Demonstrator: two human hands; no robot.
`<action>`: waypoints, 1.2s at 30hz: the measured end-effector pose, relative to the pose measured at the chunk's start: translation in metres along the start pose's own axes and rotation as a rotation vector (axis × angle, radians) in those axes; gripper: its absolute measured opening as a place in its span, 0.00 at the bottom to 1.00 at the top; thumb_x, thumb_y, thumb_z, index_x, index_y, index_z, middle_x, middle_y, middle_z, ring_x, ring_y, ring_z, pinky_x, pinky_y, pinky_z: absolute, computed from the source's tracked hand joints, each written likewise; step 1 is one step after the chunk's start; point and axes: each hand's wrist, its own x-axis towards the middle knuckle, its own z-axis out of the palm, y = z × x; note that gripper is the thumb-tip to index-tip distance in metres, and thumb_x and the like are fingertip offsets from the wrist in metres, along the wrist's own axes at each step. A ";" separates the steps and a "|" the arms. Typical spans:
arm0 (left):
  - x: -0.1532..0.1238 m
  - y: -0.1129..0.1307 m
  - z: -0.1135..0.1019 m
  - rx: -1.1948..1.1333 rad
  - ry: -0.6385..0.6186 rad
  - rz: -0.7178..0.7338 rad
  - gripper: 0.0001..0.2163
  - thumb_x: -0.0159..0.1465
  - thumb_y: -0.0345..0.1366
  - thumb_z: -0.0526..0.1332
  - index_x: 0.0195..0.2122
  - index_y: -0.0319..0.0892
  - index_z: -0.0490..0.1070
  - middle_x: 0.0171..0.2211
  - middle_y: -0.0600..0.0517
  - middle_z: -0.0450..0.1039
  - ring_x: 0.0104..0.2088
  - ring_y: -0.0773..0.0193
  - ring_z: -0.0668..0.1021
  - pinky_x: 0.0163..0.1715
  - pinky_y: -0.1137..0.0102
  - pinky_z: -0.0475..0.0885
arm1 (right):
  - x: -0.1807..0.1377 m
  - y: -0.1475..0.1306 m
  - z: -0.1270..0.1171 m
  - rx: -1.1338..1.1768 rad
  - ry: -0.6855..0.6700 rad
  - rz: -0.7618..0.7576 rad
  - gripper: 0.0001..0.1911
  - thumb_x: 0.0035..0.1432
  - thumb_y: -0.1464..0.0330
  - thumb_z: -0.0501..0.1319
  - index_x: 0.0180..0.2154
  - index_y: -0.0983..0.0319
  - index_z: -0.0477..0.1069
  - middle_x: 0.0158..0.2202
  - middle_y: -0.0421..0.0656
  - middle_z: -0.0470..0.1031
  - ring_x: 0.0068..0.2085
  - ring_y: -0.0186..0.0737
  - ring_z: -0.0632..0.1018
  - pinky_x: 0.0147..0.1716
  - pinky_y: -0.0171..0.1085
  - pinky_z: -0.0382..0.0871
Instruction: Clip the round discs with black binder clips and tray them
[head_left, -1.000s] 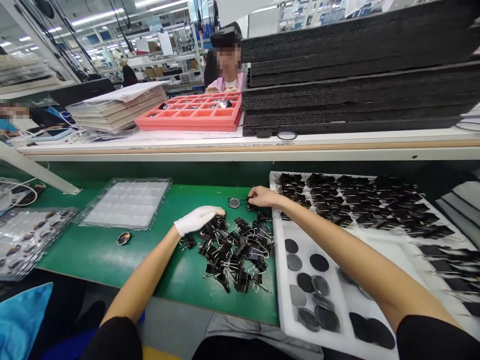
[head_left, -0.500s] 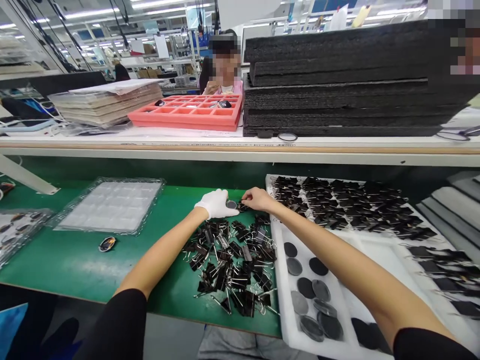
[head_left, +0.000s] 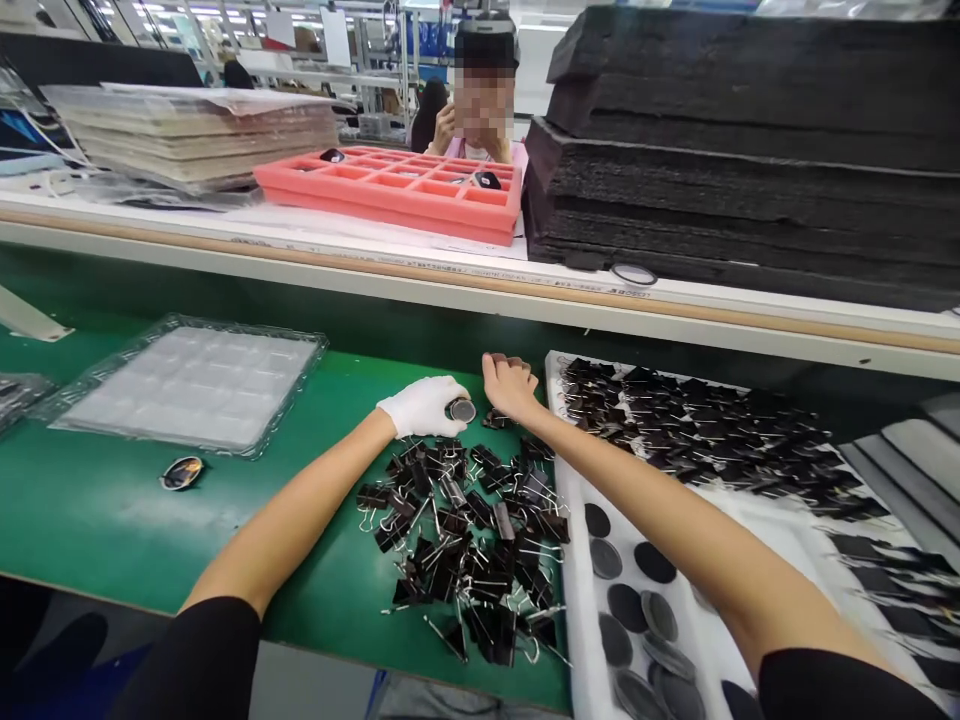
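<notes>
Left hand (head_left: 424, 405) has moved off the binder clip pile (head_left: 472, 540) and now grips the round disc (head_left: 462, 410), just beside the right hand (head_left: 510, 385), whose fingers have curled.

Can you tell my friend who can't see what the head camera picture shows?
A white-gloved left hand pinches a small round disc beside a curled bare right hand, just past a pile of black binder clips on a green mat. A white tray of dark discs sits to the right.

A: Where was passage open?
B: Over bare green mat (head_left: 255, 470), between clear tray (head_left: 187, 385) and clip pile (head_left: 472, 540).
A: Obstructions?
B: Shelf edge (head_left: 375, 280) overhung behind; white tray (head_left: 576, 590) rim bounded the right.
</notes>
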 end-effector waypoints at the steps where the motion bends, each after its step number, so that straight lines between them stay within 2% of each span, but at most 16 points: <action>1: 0.001 0.000 0.002 -0.014 0.010 0.011 0.19 0.59 0.44 0.67 0.50 0.46 0.78 0.45 0.47 0.78 0.45 0.51 0.80 0.44 0.63 0.73 | 0.001 0.000 0.001 0.027 -0.002 -0.013 0.28 0.74 0.52 0.41 0.59 0.57 0.69 0.59 0.55 0.67 0.65 0.62 0.63 0.64 0.64 0.55; 8: 0.009 -0.005 0.013 -0.019 0.022 0.055 0.18 0.60 0.46 0.67 0.50 0.45 0.79 0.44 0.46 0.78 0.45 0.50 0.80 0.45 0.62 0.72 | 0.009 0.009 0.006 0.058 0.064 -0.103 0.24 0.74 0.56 0.39 0.54 0.57 0.68 0.54 0.54 0.67 0.59 0.59 0.67 0.57 0.60 0.64; 15: 0.009 -0.011 0.014 -0.090 -0.002 0.109 0.18 0.65 0.46 0.64 0.53 0.45 0.77 0.47 0.47 0.77 0.47 0.51 0.79 0.46 0.64 0.69 | 0.014 0.030 0.015 -0.014 0.099 -0.154 0.26 0.74 0.62 0.34 0.52 0.61 0.67 0.52 0.55 0.70 0.58 0.55 0.69 0.60 0.55 0.62; 23: 0.026 -0.013 0.001 -0.115 -0.173 0.131 0.22 0.68 0.50 0.61 0.59 0.45 0.73 0.50 0.46 0.75 0.45 0.54 0.78 0.39 0.67 0.66 | 0.017 0.044 0.023 0.034 0.241 -0.259 0.32 0.74 0.56 0.26 0.46 0.60 0.66 0.48 0.55 0.71 0.52 0.54 0.71 0.58 0.58 0.62; 32: 0.028 -0.019 0.005 -0.150 -0.174 0.133 0.19 0.67 0.48 0.62 0.54 0.43 0.74 0.46 0.47 0.75 0.43 0.57 0.78 0.40 0.68 0.67 | 0.015 0.047 0.023 -0.018 0.241 -0.246 0.32 0.75 0.57 0.25 0.47 0.59 0.65 0.49 0.54 0.70 0.51 0.53 0.72 0.59 0.57 0.62; 36: 0.027 -0.013 0.010 -0.086 -0.107 0.130 0.28 0.64 0.52 0.65 0.61 0.43 0.69 0.53 0.45 0.73 0.49 0.52 0.78 0.45 0.65 0.69 | 0.015 0.045 0.021 -0.025 0.219 -0.241 0.29 0.74 0.62 0.28 0.47 0.59 0.65 0.49 0.54 0.70 0.52 0.54 0.71 0.59 0.58 0.61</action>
